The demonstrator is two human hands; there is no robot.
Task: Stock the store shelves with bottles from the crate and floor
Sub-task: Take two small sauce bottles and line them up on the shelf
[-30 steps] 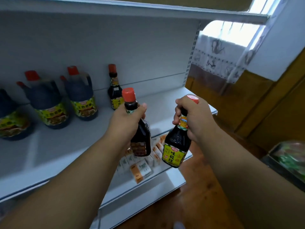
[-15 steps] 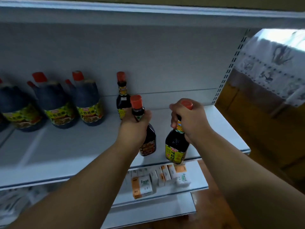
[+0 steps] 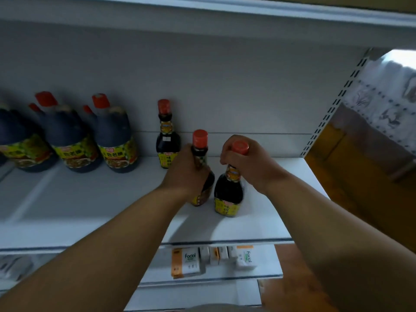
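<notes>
Gripping each glass bottle (image 3: 228, 192) by its neck, your left hand (image 3: 186, 174) and right hand (image 3: 247, 163) carry heavy, breakable loads; support low.

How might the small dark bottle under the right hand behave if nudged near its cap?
The bottle is tall with a narrow neck, so probably tips easily. It looks full, likely heavy for its size. The right hand grips its neck.

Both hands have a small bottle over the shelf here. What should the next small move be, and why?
Probably slide both bottles back toward the shelf's rear wall, then let go. The left hand grips one small bottle by the neck, the right hand another, and both sit mid-shelf, well in front of the standing bottle by the back wall.
</notes>
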